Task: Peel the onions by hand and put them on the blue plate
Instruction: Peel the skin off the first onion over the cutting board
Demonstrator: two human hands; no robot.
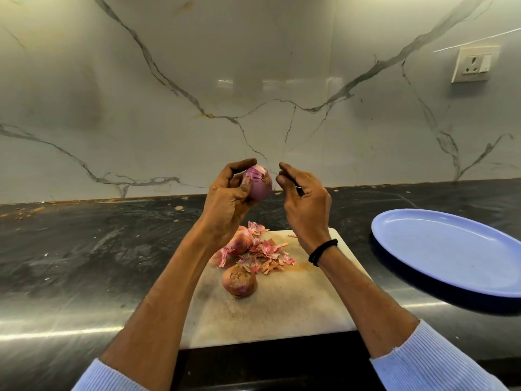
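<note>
My left hand [225, 201] holds a mostly peeled purple onion [258, 183] up above the cutting board, fingers curled round it. My right hand [303, 198] hovers just to the right of the onion, fingers loosely curled, not touching it; whether it pinches a scrap of skin I cannot tell. Two unpeeled onions lie on the white cutting board [296, 306]: one [239, 281] near its middle, another [239, 243] partly hidden behind my left forearm. A heap of onion skins [267, 253] lies between them. The blue plate [451, 249] sits at the right with nothing on it.
The board lies on a dark stone counter [98, 249] that runs to a marble backsplash. A wall socket [473, 64] is at the upper right. Crumbs are scattered along the counter's back edge at the left.
</note>
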